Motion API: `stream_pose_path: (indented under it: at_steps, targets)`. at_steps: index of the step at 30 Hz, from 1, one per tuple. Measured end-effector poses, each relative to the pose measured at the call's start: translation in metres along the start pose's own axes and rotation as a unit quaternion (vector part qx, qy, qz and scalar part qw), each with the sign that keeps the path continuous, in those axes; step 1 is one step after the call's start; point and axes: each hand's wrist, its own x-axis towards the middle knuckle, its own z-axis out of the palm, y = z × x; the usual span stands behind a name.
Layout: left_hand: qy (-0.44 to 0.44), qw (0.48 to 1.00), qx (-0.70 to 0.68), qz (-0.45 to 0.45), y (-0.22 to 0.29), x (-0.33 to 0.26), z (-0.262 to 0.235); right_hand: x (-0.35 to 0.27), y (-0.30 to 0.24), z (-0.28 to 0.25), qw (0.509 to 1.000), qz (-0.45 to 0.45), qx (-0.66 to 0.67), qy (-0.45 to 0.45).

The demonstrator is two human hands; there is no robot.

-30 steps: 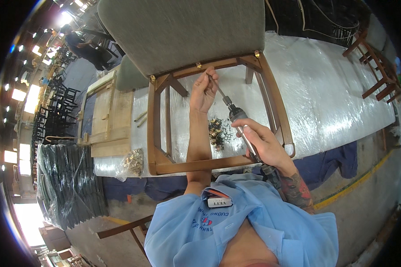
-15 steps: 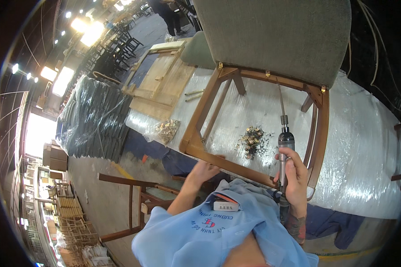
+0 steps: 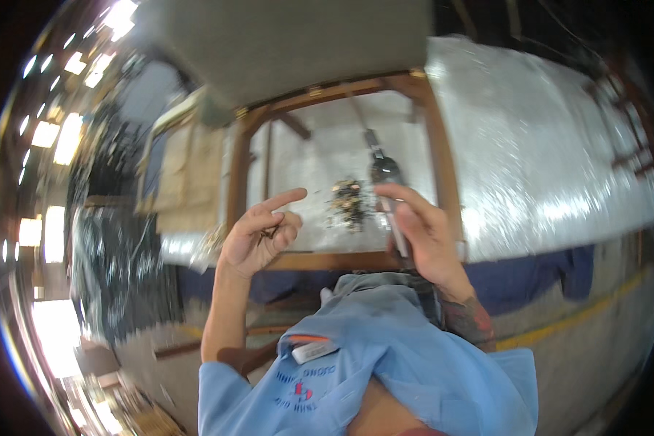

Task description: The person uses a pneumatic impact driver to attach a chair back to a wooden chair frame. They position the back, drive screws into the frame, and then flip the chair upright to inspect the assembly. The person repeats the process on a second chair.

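Observation:
A brown wooden chair frame lies on the wrapped table, with a grey-green upholstered panel at its far side. Small brass-coloured fittings sit along the joint between them. Inside the frame is a loose pile of screws and brass-coloured pieces. My right hand holds a long-bit power screwdriver to the right of the pile, its bit pointing at the far rail. Left of the pile, my left hand has its index finger stretched out and its other fingers curled around something small and dark, too blurred to name.
Shiny plastic wrap covers the table to the right. Pale wooden panels lie at its left, beside a wrapped dark stack. Dark blue cloth hangs along the near edge. Another wooden frame is partly visible below on the left.
My left hand has risen from beside the near rail to over the frame's left part. My right hand's fingers have loosened on the screwdriver. The view has shifted and blurred.

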Motion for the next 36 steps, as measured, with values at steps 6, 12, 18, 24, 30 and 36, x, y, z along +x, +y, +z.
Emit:
stream_pose_path:
  at_steps: [6,12,18,24,30,36]
  targets:
    - [-0.016,0.994,0.012,-0.105,-0.025,0.172,0.039,-0.013,-0.008,-0.026,0.985,-0.060,0.003,0.160]
    - [-0.015,0.997,0.058,-0.058,-0.045,0.280,0.088,-0.017,-0.014,-0.035,0.968,-0.048,0.019,0.245]
    - [0.065,0.996,0.051,-0.037,-0.053,0.310,0.113,-0.015,-0.011,-0.032,0.966,-0.048,-0.003,0.255]
    - [0.101,0.993,0.054,-0.015,-0.052,0.310,0.120,-0.012,-0.011,-0.030,0.966,-0.047,-0.023,0.252]
    - [0.086,0.995,0.056,-0.008,-0.053,0.310,0.121,-0.012,-0.008,-0.031,0.965,-0.063,-0.016,0.253]
    - [0.081,0.994,0.075,-0.003,-0.053,0.310,0.118,-0.014,-0.011,-0.029,0.967,-0.050,-0.017,0.250]
